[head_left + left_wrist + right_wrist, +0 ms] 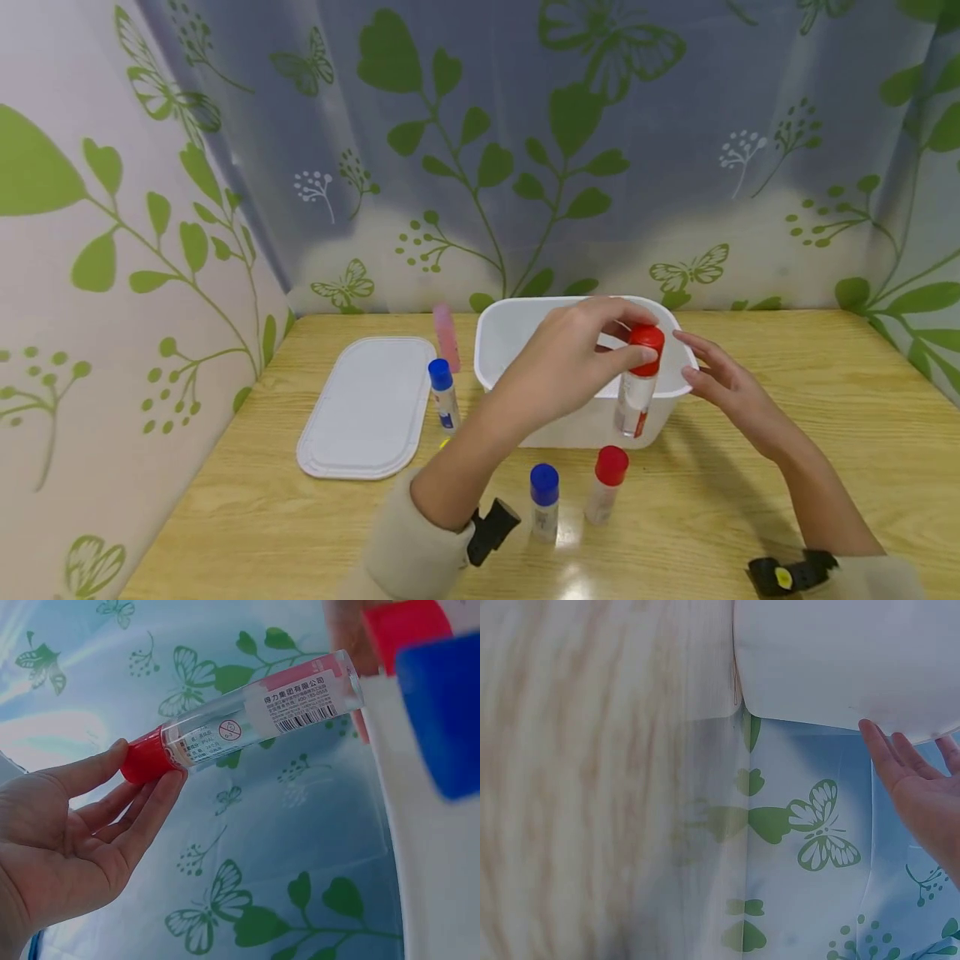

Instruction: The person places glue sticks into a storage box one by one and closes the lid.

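Observation:
My left hand (558, 354) pinches the red cap of a clear glue bottle (636, 404), holding it upright in front of the white bin (577, 425) near its right end. In the left wrist view, the thumb and fingers of that hand (82, 832) hold the cap, and the bottle's printed label with a barcode shows. My right hand (738, 400) touches the bin's right rim with relaxed fingers; the right wrist view has its fingertips (865, 726) against the white wall.
A red-capped bottle (602, 492) and a blue-capped one (544, 504) stand before the bin. Another blue-capped bottle (444, 396) and a pink object (446, 333) are left of it, beside a white lid (367, 408). A patterned curtain (480, 167) hangs behind.

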`<state>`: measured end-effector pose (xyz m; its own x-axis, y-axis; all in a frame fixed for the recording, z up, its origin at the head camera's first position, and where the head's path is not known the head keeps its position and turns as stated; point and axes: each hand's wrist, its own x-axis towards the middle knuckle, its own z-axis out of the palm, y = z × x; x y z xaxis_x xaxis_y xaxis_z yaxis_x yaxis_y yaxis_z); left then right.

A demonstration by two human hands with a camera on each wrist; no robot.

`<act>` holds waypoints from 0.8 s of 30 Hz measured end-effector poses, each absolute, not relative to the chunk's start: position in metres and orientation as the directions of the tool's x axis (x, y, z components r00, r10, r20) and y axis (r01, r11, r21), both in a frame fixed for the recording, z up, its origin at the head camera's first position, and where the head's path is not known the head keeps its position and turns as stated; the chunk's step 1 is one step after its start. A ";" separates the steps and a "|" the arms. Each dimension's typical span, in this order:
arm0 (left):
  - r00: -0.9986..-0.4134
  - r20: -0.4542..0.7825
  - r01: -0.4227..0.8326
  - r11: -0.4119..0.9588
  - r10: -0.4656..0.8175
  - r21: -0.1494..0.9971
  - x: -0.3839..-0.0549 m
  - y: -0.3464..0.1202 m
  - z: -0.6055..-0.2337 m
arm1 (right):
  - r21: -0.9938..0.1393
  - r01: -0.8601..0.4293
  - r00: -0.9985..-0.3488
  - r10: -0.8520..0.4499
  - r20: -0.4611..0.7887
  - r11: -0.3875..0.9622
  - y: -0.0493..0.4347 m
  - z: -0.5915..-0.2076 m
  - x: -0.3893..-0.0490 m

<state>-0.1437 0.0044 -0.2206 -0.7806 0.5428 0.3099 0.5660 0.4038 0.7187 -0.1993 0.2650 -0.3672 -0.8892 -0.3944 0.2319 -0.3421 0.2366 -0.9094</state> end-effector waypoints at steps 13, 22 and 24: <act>-0.800 0.360 0.573 0.436 0.479 0.694 -0.158 -0.034 -0.191 | -0.900 -0.337 -0.898 -0.380 0.220 0.276 0.266 -0.367 -0.199; -0.835 0.348 0.532 0.462 0.425 0.710 -0.172 -0.063 -0.186 | -0.887 -0.323 -0.910 -0.368 0.193 0.331 0.266 -0.366 -0.197; -0.845 0.339 0.518 0.476 0.413 0.711 -0.176 -0.068 -0.189 | -0.887 -0.316 -0.911 -0.369 0.184 0.338 0.265 -0.366 -0.197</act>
<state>-0.1758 -0.0677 -0.1886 -0.8454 0.4127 0.3392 0.5175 0.4755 0.7114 -0.1967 0.2655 -0.3657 -0.9109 -0.3692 0.1841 -0.3161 0.3377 -0.8866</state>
